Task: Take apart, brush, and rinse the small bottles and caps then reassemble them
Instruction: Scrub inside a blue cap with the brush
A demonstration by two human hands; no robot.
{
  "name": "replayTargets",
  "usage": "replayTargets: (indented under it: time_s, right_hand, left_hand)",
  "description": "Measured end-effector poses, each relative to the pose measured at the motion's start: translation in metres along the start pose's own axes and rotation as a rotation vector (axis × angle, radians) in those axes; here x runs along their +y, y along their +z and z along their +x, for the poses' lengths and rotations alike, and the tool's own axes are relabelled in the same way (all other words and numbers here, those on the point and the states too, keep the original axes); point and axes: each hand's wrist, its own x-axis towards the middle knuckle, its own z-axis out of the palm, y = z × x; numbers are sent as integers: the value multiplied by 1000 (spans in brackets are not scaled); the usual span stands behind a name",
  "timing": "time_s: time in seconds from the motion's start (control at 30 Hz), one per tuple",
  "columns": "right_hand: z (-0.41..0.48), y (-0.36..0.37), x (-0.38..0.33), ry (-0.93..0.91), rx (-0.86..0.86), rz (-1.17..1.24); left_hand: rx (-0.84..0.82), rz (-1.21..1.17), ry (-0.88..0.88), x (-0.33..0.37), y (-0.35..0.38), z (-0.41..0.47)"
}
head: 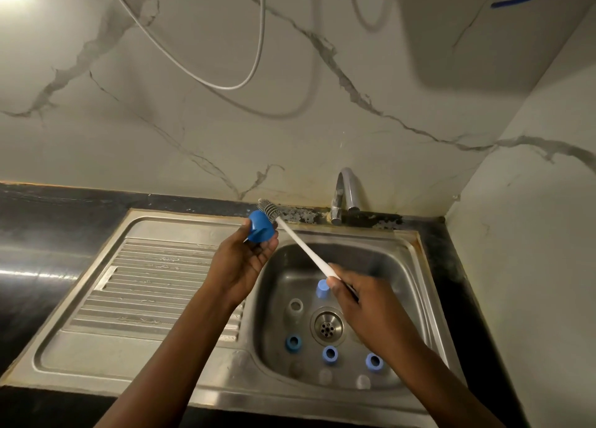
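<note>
Steel sink (180, 356) below; left hand (248, 256) grips blue cap (260, 229), right hand (358, 298) grips white-handled brush (300, 242) against it

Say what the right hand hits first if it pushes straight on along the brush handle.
Probably the blue cap in the left hand: the right hand aims the brush up-left, its bristles already beside that cap. Depth is unclear; the wall lies beyond.

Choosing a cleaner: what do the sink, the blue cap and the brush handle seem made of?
Sink: likely stainless steel, brushed grey with bright reflections. Blue cap: apparently matte plastic, evenly coloured. Brush handle: probably white plastic, smooth and plain.
</note>
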Motion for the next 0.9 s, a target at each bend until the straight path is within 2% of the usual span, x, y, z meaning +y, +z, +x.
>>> replayTargets:
  time_s: [0.1, 0.23, 0.5, 0.7, 0.9]
  right_hand:
    - [1, -2, 0, -19, -9, -24]
    - [3, -2, 2, -25, -11, -66]
    - [-15, 1, 14, -32, -12, -33]
    - [-1, 3, 10, -6, 29, -5]
    - [4, 2, 3, -43, -1, -52]
  left_hand:
    - [23, 37, -20, 1, -4, 4]
    - [79, 246, -8, 2, -5, 5]
    - [119, 64, 46, 23, -12, 14]
    - [9, 56, -65, 11, -4, 5]
    - [-34, 39, -95, 12, -10, 4]
